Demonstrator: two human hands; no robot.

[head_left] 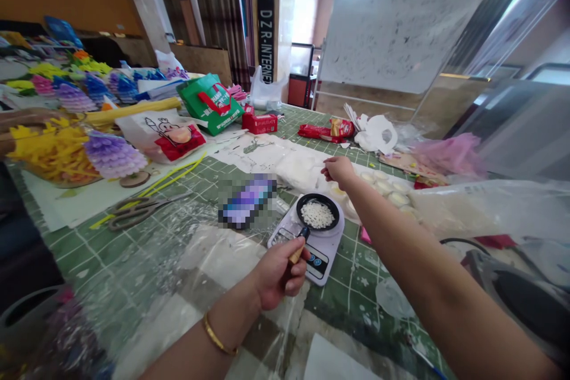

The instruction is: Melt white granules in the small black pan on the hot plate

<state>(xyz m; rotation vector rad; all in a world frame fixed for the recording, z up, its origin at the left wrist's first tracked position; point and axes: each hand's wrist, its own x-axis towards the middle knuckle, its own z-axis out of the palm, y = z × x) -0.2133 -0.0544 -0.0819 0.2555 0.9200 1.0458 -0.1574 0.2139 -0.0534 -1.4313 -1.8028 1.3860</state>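
My left hand is wrapped round the wooden handle of a small black pan. White pellets fill much of the pan, which is over a white kitchen scale. Beyond the scale, my right hand has its fingers curled together near a clear bag of white material; what they hold, if anything, is too small to make out. Several round pale pieces lie to the right of that hand. A phone with a blurred screen rests left of the scale.
Grey scissors and yellow strips lie at the left, near a purple paper tree. Behind are a green bag and a red box. A large plastic bag and a dark device occupy the right side.
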